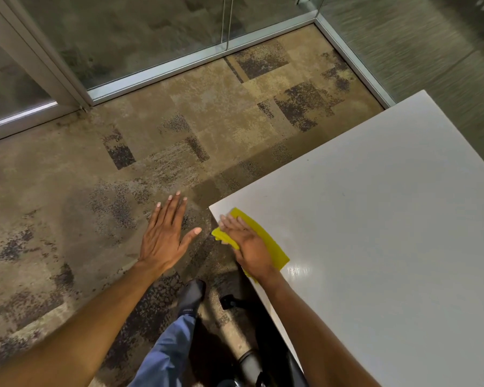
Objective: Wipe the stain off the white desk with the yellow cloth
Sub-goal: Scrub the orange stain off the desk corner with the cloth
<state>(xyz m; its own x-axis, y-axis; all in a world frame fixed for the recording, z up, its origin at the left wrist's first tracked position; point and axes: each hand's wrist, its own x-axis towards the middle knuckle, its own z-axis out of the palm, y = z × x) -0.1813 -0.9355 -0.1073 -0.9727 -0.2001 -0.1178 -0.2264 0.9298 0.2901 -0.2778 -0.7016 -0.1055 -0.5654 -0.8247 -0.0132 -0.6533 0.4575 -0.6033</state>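
The white desk [375,219] fills the right side of the view, its near-left corner close to my hands. A yellow cloth [271,244] lies flat at that corner, partly hanging over the left edge. My right hand [246,244] presses palm-down on the cloth with fingers pointing toward the corner. My left hand [165,233] hovers over the carpet left of the desk, fingers spread, holding nothing. No stain is visible on the desk; a glossy reflection [299,270] shows just right of the cloth.
Patterned brown carpet [123,191] covers the floor. Glass walls with metal frames [157,76] run along the back. My leg in blue trousers and a dark sock [190,297] stand below, beside a black chair base [235,303] under the desk edge.
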